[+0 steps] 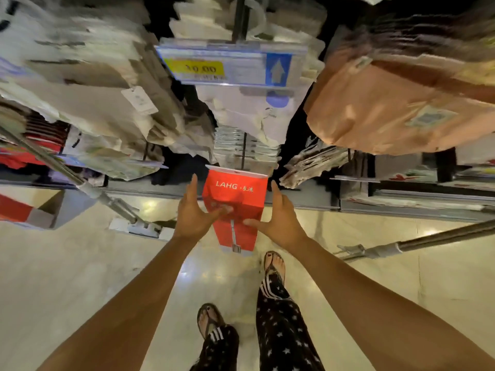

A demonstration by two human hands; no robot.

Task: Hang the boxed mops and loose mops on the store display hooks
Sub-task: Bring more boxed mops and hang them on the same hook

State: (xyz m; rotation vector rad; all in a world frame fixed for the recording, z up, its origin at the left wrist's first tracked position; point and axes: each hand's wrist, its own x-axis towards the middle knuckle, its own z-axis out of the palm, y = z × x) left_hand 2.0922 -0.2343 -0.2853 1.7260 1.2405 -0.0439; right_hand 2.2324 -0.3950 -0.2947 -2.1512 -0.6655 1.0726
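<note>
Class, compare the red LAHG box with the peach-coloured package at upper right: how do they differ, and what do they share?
The red box is flat-sided with white lettering; the peach package is soft and creased. The red box sits low between the left hand and right hand, with both thumbs touching its front; the peach package sits higher, untouched. Both are at the display among other stock.

Hanging packs (80, 76) motion-blurred; price tag (203, 68) digits smeared; red box (234, 194) top: hooked or not, unclear.
</note>
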